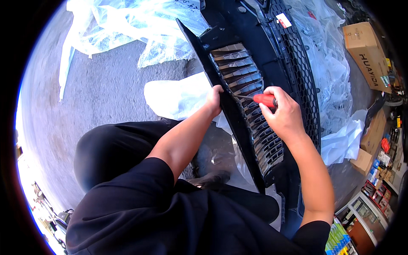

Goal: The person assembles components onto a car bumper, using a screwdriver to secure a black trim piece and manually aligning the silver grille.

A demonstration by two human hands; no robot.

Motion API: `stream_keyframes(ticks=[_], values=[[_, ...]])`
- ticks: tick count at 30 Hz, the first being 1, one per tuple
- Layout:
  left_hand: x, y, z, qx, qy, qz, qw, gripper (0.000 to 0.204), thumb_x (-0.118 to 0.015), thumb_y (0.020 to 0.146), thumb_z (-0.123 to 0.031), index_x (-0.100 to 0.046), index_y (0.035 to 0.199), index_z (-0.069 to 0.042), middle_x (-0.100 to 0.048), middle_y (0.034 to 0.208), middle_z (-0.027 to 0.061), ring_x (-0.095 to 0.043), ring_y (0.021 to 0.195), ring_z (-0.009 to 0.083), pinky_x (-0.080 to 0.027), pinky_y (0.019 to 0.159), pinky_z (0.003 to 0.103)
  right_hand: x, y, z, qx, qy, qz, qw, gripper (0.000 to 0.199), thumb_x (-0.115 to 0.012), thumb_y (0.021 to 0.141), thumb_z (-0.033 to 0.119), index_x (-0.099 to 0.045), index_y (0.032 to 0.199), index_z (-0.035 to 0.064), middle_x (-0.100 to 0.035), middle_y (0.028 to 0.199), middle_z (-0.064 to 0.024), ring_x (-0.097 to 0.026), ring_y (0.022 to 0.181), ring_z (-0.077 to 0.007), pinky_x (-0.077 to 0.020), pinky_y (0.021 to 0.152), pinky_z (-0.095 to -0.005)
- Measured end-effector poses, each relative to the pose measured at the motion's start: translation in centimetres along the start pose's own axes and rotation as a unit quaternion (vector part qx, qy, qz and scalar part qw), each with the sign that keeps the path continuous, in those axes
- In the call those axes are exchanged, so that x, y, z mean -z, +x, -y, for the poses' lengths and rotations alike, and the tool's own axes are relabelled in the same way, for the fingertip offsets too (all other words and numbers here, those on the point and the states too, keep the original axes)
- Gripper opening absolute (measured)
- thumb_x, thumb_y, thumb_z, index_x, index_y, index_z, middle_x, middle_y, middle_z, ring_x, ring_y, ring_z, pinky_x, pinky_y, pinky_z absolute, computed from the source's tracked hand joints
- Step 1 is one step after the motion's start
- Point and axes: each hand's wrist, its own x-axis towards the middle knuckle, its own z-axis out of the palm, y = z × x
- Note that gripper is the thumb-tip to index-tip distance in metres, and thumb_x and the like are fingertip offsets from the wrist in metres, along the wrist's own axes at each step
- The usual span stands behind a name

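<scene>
A large black car bumper [231, 34] stretches from the top of the view down toward my knees. Set into it is a shiny grille [240, 70] of chrome-look slats. My right hand [284, 111] is closed around the red handle of a screwdriver [264, 100], whose thin shaft points left onto the grille's left edge. With my left hand [216, 100] I grip the bumper's left edge, thumb on top and the other fingers hidden behind it. A black honeycomb mesh [304, 68] runs along the bumper's right side.
Clear plastic wrap [123, 25] lies on the grey floor [110, 85] at upper left, more plastic sheeting [333, 72] right of the bumper. White foam sheet [174, 95] is beside my left forearm. Cardboard boxes [363, 46] and a cluttered shelf [378, 191] line the right side.
</scene>
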Motion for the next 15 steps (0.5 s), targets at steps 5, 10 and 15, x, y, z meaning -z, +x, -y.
stream_keyframes(ticks=[5, 10, 15], values=[[0.4, 0.7, 0.2, -0.003, -0.002, -0.003, 1.0, 0.026, -0.053, 0.079, -0.024, -0.06, 0.092, -0.003, -0.067, 0.09, 0.0163, -0.065, 0.088, 0.0316, -0.054, 0.087, 0.044, -2.4, 1.5, 0.0, 0.04, -0.019, -0.018, 0.999, 0.029, -0.073, 0.083, 0.007, -0.056, 0.106, 0.0067, -0.066, 0.097, -0.0134, -0.068, 0.09, -0.0359, -0.0559, 0.08, -0.0432], [0.4, 0.9, 0.3, -0.002, -0.006, -0.012, 1.0, 0.024, -0.053, 0.08, -0.024, -0.058, 0.091, -0.003, -0.064, 0.09, 0.016, -0.063, 0.086, 0.0305, -0.053, 0.084, 0.043, -3.3, 1.8, -0.4, 0.038, -0.027, -0.03, 0.998, 0.028, -0.073, 0.083, 0.007, -0.055, 0.105, 0.0071, -0.065, 0.097, -0.0132, -0.068, 0.091, -0.0351, -0.056, 0.081, -0.0434], [-0.7, -0.7, -0.3, 0.008, -0.01, 0.002, 1.0, 0.025, -0.053, 0.079, -0.024, -0.059, 0.091, -0.003, -0.066, 0.089, 0.0164, -0.064, 0.085, 0.0313, -0.053, 0.083, 0.043, -3.4, 1.8, -0.5, 0.034, -0.035, -0.033, 0.998, 0.029, -0.073, 0.082, 0.007, -0.056, 0.105, 0.0073, -0.065, 0.096, -0.0128, -0.068, 0.09, -0.0349, -0.0562, 0.081, -0.0435]])
